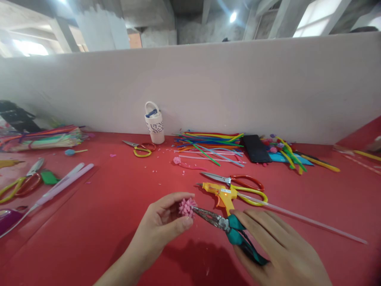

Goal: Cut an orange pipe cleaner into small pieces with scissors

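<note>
Between the thumb and fingers of my left hand point(162, 222) is a small pink spiky flower point(186, 207), its petals standing out all round. My right hand point(276, 242) is wrapped round the green handles of a pair of needle-nose pliers point(218, 221). The pliers' narrow jaws reach the right side of the flower; whether they pinch a petal cannot be made out. Just beyond my right hand lies a yellow hot glue gun point(222, 193) with a long clear glue stick point(315, 221) trailing right. Scissors point(232, 180) with red and yellow handles rest against it.
Colourful pipe cleaners point(208, 143) are heaped near the white partition point(238, 87). A black phone point(256, 148), a white cup point(155, 126) and more scissors point(141, 149) stand or lie along the back. At left are a pink hair-straightener-like tool point(65, 182) and bundled stems point(50, 139).
</note>
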The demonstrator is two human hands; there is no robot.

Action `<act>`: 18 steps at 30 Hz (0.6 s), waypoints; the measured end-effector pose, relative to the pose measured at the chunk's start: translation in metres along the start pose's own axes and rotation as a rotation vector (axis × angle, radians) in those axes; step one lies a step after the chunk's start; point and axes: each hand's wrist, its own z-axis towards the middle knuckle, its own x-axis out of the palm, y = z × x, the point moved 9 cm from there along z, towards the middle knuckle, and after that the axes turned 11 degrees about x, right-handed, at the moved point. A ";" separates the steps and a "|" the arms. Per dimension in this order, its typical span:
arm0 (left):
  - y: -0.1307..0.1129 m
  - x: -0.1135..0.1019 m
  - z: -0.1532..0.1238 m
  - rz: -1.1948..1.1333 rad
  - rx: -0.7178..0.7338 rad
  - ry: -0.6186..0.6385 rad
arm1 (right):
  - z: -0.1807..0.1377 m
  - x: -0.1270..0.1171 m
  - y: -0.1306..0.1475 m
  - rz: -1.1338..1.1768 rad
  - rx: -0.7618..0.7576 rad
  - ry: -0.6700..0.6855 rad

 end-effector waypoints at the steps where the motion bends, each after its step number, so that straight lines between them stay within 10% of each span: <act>1: 0.002 -0.002 0.000 0.016 -0.011 -0.015 | 0.000 0.000 0.000 0.002 0.005 0.004; 18: -0.009 -0.005 0.000 0.158 0.088 -0.074 | 0.008 0.019 -0.015 0.337 0.289 0.261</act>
